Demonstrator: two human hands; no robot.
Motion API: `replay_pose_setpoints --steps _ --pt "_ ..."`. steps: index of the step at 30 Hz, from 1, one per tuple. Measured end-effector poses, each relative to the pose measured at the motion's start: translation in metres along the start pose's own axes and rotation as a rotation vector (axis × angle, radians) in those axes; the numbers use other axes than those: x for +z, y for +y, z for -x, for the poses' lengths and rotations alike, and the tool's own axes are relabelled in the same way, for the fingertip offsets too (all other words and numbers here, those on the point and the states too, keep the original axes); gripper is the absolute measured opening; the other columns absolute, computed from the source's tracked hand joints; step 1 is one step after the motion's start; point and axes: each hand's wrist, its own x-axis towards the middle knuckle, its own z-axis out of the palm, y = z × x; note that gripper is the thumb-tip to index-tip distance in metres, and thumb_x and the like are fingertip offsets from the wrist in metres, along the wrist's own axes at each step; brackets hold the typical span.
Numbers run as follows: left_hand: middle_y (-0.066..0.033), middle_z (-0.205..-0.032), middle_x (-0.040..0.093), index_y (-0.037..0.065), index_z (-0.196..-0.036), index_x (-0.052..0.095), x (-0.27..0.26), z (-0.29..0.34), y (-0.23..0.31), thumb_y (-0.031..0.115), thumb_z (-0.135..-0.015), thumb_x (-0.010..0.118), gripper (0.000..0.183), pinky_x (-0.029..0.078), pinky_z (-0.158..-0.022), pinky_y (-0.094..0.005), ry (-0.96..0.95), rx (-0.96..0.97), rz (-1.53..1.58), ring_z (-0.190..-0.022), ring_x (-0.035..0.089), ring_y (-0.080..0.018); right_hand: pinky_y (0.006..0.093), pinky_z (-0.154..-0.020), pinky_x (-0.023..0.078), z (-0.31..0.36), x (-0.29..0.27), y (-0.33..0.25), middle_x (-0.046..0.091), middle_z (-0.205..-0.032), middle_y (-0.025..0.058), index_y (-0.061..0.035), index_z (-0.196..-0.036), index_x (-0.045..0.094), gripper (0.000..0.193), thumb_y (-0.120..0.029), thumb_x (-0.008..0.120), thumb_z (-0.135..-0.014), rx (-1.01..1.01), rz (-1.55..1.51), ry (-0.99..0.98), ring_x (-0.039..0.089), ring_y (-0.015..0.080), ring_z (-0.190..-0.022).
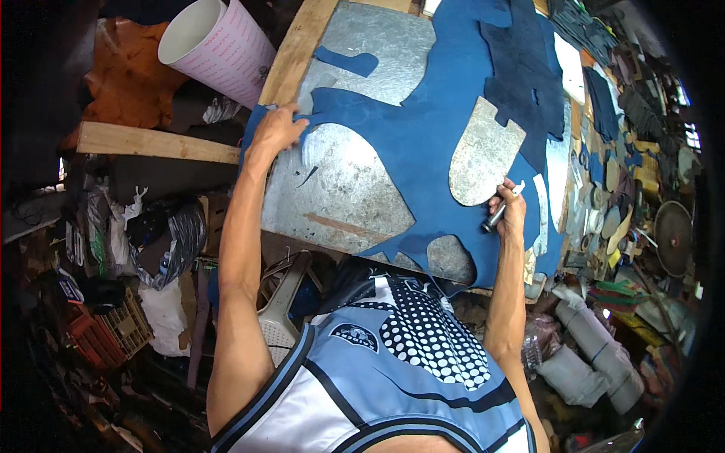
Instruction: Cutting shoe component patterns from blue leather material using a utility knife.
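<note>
A large sheet of blue leather [423, 151] with cut-out gaps lies over a metal-topped table [332, 196]. My left hand [278, 132] rests on the sheet's left edge, its fingers apart. At the right, my right hand [512, 210] is closed around a tool with a dark cylindrical handle [493, 221]; its working end is not clear. Just above those fingers lies a grey template [485, 155] with one rounded end and a notch, flat on the leather. A loose blue offcut [349, 62] lies on the metal near the far side.
A darker blue piece [521, 75] overlaps the sheet at the far right. Beyond the left edge stand a white tube-shaped bin [226, 53] and a wooden plank [158, 142]. A plastic chair [283, 321] is under the near edge. Templates and scraps [604, 189] crowd the right.
</note>
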Motion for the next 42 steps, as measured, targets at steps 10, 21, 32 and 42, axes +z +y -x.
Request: replay_pose_setpoints --steps 10,21,32,42 --pt "-0.0222 -0.095 0.071 0.002 -0.102 0.071 0.031 -0.046 0.003 0.026 -0.089 0.068 0.027 0.055 -0.082 -0.0491 0.511 0.362 -0.748 -0.092 0.07 -0.0397 0.0254 -0.037 0.047 0.006 0.01 -0.004 0.062 -0.078 0.0103 0.0056 -0.127 0.047 0.041 -0.005 0.062 -0.091 -0.004 0.024 0.072 0.06 0.0154 -0.047" --pt "-0.0292 -0.101 0.068 -0.004 -0.105 0.066 0.045 -0.07 0.017 0.021 -0.086 0.072 0.032 0.053 -0.083 -0.0498 0.361 0.285 -0.732 -0.099 0.067 -0.0433 0.0292 -0.043 0.051 0.007 -0.008 0.005 0.064 -0.078 0.0102 0.0015 -0.117 0.059 0.031 -0.011 0.066 -0.09 -0.051 0.012 0.129 0.06 0.0159 -0.05" --pt "-0.0262 -0.121 0.063 -0.002 -0.124 0.062 0.049 -0.015 0.003 0.02 -0.091 0.065 0.04 0.046 -0.099 -0.0466 0.562 0.588 -0.701 -0.113 0.059 -0.0435 0.0443 -0.09 0.053 0.036 -0.048 -0.018 0.069 -0.107 0.0222 -0.0015 -0.113 0.069 0.03 -0.012 0.066 -0.086 -0.522 0.908 0.45 0.066 0.0391 -0.102" --pt "-0.0251 -0.153 0.036 0.001 -0.133 0.057 0.237 0.124 -0.003 0.049 -0.091 0.063 0.064 0.016 -0.118 -0.0603 0.095 0.851 -0.494 -0.147 0.025 -0.0422 0.0446 -0.089 0.05 0.037 -0.172 -0.017 0.07 -0.105 0.0266 0.0003 -0.117 0.068 0.044 -0.032 0.073 -0.086 -0.356 1.379 0.466 0.068 0.0387 -0.1"
